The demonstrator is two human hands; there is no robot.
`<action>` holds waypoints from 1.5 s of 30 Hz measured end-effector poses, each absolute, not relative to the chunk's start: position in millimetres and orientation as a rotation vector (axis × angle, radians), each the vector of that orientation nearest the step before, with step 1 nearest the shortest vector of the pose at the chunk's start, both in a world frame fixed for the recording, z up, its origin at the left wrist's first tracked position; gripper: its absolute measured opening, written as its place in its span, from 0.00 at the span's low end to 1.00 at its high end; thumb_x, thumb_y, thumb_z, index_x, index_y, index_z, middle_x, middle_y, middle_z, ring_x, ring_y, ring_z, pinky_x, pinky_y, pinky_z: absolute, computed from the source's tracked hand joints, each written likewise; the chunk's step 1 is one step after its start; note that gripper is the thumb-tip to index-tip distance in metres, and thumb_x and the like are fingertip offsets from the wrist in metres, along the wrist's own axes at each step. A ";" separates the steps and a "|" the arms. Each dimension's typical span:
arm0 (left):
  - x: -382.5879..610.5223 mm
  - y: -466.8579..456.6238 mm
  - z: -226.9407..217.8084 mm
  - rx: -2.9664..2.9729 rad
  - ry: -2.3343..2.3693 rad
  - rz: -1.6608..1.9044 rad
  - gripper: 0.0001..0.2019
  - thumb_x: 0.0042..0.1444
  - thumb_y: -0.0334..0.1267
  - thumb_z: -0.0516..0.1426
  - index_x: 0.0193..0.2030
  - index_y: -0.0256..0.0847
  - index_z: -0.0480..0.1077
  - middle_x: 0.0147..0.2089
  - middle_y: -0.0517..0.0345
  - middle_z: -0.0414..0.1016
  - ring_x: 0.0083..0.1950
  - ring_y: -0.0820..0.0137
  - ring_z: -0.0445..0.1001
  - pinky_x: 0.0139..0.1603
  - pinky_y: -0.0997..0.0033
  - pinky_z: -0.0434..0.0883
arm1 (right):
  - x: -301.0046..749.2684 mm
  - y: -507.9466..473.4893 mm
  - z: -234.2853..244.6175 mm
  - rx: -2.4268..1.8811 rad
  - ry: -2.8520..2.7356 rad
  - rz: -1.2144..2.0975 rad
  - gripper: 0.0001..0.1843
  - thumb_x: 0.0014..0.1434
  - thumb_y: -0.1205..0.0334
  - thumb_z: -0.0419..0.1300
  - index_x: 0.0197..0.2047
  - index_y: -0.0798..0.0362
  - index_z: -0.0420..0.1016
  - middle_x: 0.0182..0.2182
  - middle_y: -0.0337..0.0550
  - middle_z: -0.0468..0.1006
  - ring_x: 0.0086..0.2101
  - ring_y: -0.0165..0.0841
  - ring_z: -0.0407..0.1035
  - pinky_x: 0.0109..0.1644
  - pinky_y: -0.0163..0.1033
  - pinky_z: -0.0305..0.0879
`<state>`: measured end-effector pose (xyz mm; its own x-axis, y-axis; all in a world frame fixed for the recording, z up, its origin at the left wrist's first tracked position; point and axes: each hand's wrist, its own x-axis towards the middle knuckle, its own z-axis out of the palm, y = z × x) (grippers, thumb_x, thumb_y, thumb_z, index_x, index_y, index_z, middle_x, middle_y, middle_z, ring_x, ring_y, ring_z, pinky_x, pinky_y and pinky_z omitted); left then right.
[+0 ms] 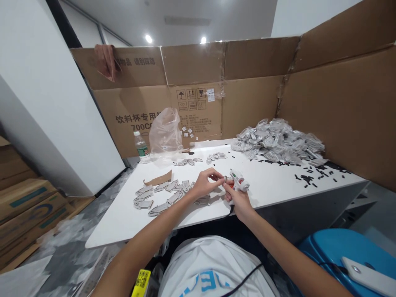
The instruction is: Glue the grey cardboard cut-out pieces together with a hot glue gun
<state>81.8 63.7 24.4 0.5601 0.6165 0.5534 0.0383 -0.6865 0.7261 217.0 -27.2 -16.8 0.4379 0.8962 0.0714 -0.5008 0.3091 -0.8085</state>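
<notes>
My right hand (239,201) is shut around a white hot glue gun (239,180), with a black cord running down from it past the table edge. My left hand (206,183) pinches a small grey piece (225,179) at its fingertips, close to the gun's nozzle. The piece is too small to make out clearly. Several flat grey cut-out shapes (157,198) lie on the white table (119,227) just left of my hands. One more lies under my left wrist. Several small black strips (306,179) are scattered on the table at the right.
A large heap of silvery-grey pieces (278,140) sits against a tall cardboard wall (247,82). A water bottle (141,147) and a clear plastic bag (165,132) stand at the back left. Stacked cartons (27,210) are on the floor left; a blue container (337,251) is lower right.
</notes>
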 end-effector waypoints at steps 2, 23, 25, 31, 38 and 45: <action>81.1 64.6 23.2 2.119 0.530 1.091 0.10 0.62 0.45 0.69 0.40 0.41 0.84 0.42 0.50 0.83 0.44 0.65 0.80 0.45 0.66 0.76 | 216.4 -27.1 -17.7 -0.820 -0.592 0.984 0.28 0.41 0.53 0.84 0.37 0.48 0.73 0.37 0.34 0.78 0.19 0.21 0.58 0.21 0.35 0.59; 81.5 68.7 17.8 2.163 0.546 1.040 0.16 0.59 0.51 0.72 0.40 0.40 0.82 0.43 0.51 0.82 0.46 0.65 0.81 0.42 0.68 0.77 | 219.5 -20.6 -36.5 -0.894 -0.742 0.943 0.21 0.49 0.52 0.81 0.39 0.48 0.77 0.23 0.30 0.70 0.19 0.27 0.59 0.24 0.35 0.59; 81.9 70.5 15.9 2.135 0.561 0.996 0.15 0.60 0.51 0.71 0.40 0.39 0.82 0.43 0.51 0.82 0.45 0.65 0.81 0.42 0.68 0.77 | 219.9 -20.2 -37.6 -0.890 -0.743 0.950 0.20 0.50 0.53 0.80 0.39 0.48 0.77 0.23 0.31 0.71 0.19 0.27 0.60 0.24 0.35 0.59; 80.5 74.8 13.7 2.155 0.623 0.996 0.12 0.61 0.47 0.70 0.41 0.40 0.82 0.44 0.53 0.83 0.42 0.68 0.79 0.40 0.70 0.74 | 219.6 -21.3 -33.1 -0.886 -0.720 0.986 0.20 0.48 0.53 0.80 0.39 0.49 0.79 0.23 0.30 0.71 0.19 0.26 0.60 0.24 0.34 0.59; 79.4 70.3 20.2 2.223 0.457 1.079 0.10 0.62 0.43 0.69 0.42 0.39 0.79 0.43 0.54 0.79 0.37 0.71 0.76 0.37 0.71 0.75 | 219.0 -20.7 -25.2 -0.834 -0.543 1.038 0.30 0.42 0.44 0.84 0.38 0.50 0.76 0.19 0.27 0.66 0.19 0.25 0.58 0.21 0.31 0.56; 78.9 67.0 25.9 2.247 0.327 1.061 0.08 0.60 0.39 0.69 0.42 0.38 0.79 0.43 0.54 0.78 0.41 0.70 0.79 0.38 0.72 0.78 | 217.8 -23.9 -21.7 -0.846 -0.533 1.023 0.33 0.43 0.38 0.83 0.41 0.49 0.76 0.17 0.26 0.64 0.18 0.25 0.56 0.22 0.31 0.55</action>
